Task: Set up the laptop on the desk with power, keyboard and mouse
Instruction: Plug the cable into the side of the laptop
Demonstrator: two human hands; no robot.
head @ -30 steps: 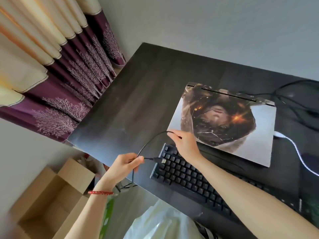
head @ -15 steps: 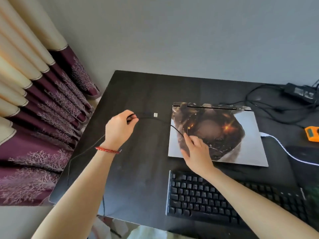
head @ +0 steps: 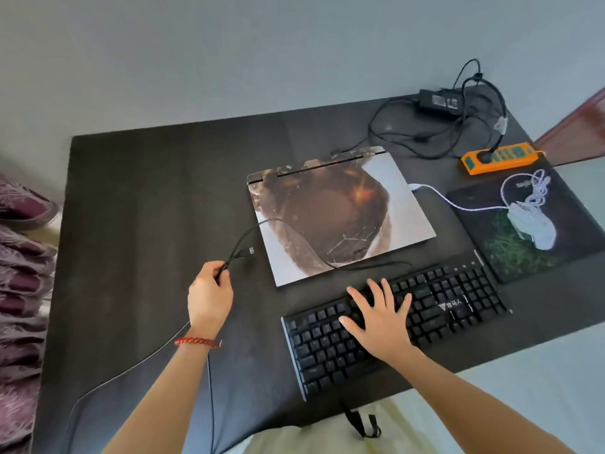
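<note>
On the dark worktop (head: 137,198), straight ahead of me toward twelve o'clock, my closed laptop (head: 340,211) lies flat with its printed lid up. At about ten o'clock my left hand (head: 209,296) is curled round the black keyboard cable (head: 242,239), pinching it a little behind the USB plug (head: 246,251), which sticks out just beside the laptop's left edge without touching it. From my grip the cable loops over the lid and runs back toward the keyboard (head: 393,326), which sits at a slant right in front of the laptop. My right hand (head: 379,317) lies flat on the keys, fingers spread and straight, gripping nothing. At two o'clock the white mouse (head: 537,229) rests on the mouse pad (head: 474,204) with part of its white cord bundled on top, the rest running to the laptop's right side. Further off toward one o'clock are the orange power strip (head: 501,157) and the black power adapter (head: 438,103) among loose black leads. A red bead bracelet (head: 196,341) circles my left wrist.
</note>
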